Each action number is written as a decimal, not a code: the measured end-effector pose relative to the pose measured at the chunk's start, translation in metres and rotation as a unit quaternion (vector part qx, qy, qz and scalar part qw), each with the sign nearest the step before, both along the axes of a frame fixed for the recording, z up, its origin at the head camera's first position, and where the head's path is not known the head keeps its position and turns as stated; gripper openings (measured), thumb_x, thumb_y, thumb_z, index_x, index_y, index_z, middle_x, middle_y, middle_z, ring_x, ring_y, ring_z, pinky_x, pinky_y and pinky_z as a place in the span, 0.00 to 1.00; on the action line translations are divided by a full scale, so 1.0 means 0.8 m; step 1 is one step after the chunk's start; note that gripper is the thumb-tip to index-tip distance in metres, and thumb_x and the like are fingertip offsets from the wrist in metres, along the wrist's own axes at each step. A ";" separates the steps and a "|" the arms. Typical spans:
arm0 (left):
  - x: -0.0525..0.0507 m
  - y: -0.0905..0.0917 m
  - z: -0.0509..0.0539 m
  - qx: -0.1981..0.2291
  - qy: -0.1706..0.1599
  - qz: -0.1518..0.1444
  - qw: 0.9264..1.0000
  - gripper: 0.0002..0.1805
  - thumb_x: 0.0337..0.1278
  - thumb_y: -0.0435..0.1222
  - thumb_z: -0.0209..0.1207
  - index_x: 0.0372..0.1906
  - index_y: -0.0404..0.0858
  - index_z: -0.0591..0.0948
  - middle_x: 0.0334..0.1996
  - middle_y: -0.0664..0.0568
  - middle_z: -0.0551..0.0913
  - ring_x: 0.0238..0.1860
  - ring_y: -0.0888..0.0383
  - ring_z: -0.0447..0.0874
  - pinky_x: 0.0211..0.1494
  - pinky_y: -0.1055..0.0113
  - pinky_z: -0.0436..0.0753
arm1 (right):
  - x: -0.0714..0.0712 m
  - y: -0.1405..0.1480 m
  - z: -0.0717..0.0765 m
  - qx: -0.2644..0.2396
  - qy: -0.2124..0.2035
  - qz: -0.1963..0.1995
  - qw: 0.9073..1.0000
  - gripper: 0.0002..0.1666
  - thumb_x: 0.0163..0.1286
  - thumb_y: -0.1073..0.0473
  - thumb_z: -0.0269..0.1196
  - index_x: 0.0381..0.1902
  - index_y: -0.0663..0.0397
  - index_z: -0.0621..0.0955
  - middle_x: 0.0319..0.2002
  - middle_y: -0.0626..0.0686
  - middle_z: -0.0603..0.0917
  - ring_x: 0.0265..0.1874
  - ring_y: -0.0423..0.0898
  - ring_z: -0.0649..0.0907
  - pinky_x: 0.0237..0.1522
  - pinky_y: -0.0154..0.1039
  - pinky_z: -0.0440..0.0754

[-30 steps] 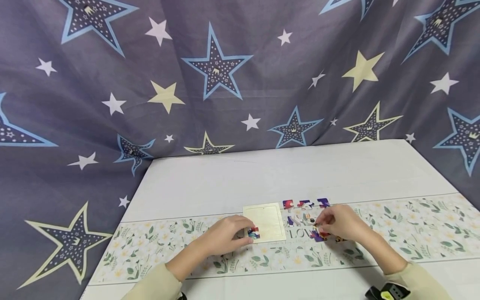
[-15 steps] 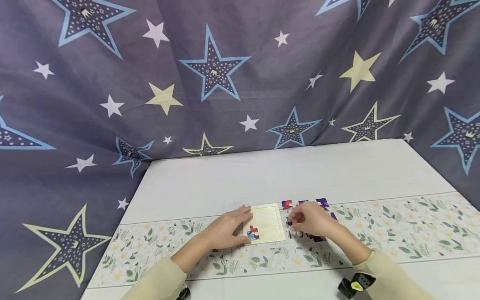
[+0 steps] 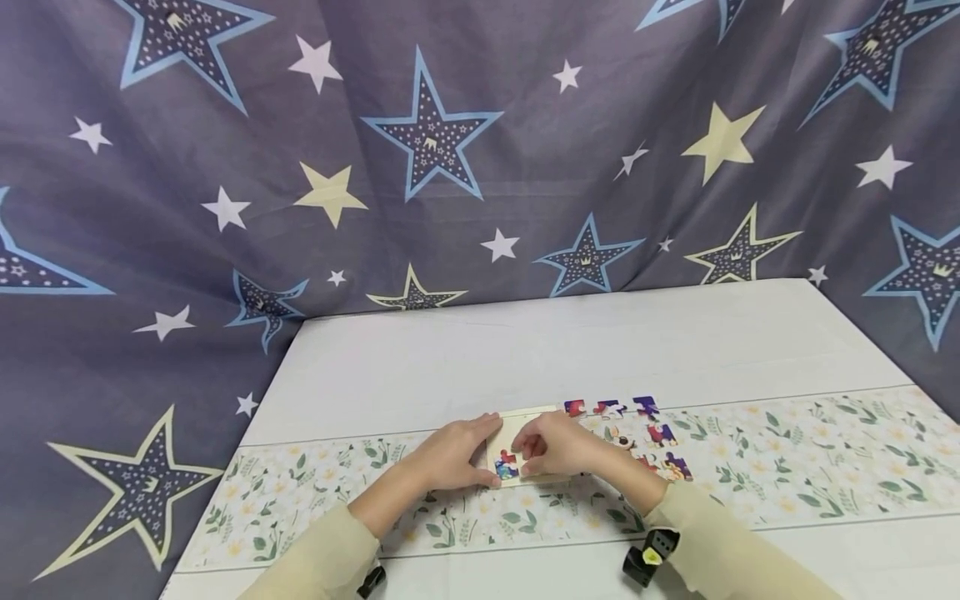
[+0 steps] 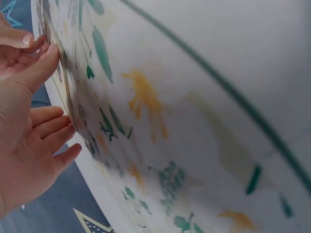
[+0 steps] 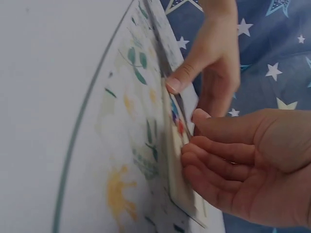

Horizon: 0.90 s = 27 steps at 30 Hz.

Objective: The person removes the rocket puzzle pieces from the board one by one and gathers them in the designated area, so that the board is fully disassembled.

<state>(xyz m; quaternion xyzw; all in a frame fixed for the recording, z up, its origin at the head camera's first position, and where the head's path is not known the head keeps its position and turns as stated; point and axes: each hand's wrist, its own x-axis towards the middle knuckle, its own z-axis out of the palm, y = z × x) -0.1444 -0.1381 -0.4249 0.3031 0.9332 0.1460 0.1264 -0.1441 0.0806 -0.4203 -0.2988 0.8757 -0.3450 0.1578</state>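
A pale wooden puzzle board (image 3: pixel 540 411) with a raised rim lies flat on the table. In its near left corner sit joined jigsaw pieces (image 3: pixel 507 468) in blue and red. My left hand (image 3: pixel 450 454) holds the board by its left side, thumb at the near corner and fingers toward the far one. Above the board my right hand (image 3: pixel 558 446) bends its thumb and fingers together in a pinch beside those pieces; the puzzle piece in it is hidden by the fingers. The right wrist view shows the board (image 5: pixel 182 194) nearly edge-on below the right hand's fingertips (image 5: pixel 192 155).
Several loose jigsaw pieces, among them a purple piece (image 3: pixel 646 406), a red one (image 3: pixel 574 407) and a piece with a face (image 3: pixel 621 437), lie right of the board. A floral strip (image 3: pixel 795 450) crosses the white table (image 3: pixel 480 358). A star-print curtain (image 3: pixel 525 167) hangs behind.
My right hand has moved left from the loose pieces to over the board. My left hand's fingers have shifted toward the board's far left corner, exposing more of the joined pieces.
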 end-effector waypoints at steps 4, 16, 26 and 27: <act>-0.002 0.004 0.005 -0.009 0.008 0.001 1.000 0.49 0.45 0.55 0.69 0.70 0.37 0.66 0.71 0.46 0.68 0.71 0.50 0.67 0.73 0.54 0.68 | -0.003 -0.009 -0.005 -0.005 -0.005 0.020 1.000 0.20 0.54 0.66 0.72 0.46 0.65 0.84 0.26 0.47 0.82 0.23 0.32 0.75 0.28 0.24 0.76; -0.005 0.011 0.015 -0.003 -0.001 0.016 1.000 0.49 0.37 0.51 0.74 0.68 0.36 0.69 0.68 0.41 0.71 0.69 0.46 0.70 0.71 0.55 0.71 | -0.005 -0.014 -0.009 -0.024 -0.006 -0.023 0.999 0.11 0.54 0.70 0.69 0.38 0.61 0.85 0.24 0.47 0.81 0.22 0.35 0.75 0.26 0.25 0.74; -0.006 0.009 0.016 -0.001 0.009 0.000 1.000 0.50 0.37 0.53 0.74 0.67 0.35 0.70 0.67 0.41 0.72 0.67 0.46 0.72 0.70 0.56 0.72 | -0.008 -0.018 -0.008 -0.094 -0.047 -0.062 0.993 0.05 0.56 0.70 0.69 0.27 0.57 0.84 0.24 0.52 0.86 0.22 0.35 0.80 0.26 0.25 0.78; -0.006 0.009 0.016 -0.001 0.011 -0.002 1.000 0.49 0.37 0.53 0.74 0.67 0.35 0.70 0.66 0.41 0.73 0.67 0.46 0.72 0.70 0.56 0.72 | -0.007 -0.018 -0.008 -0.098 -0.054 -0.067 0.991 0.05 0.55 0.70 0.69 0.27 0.57 0.84 0.23 0.51 0.86 0.21 0.36 0.80 0.24 0.25 0.77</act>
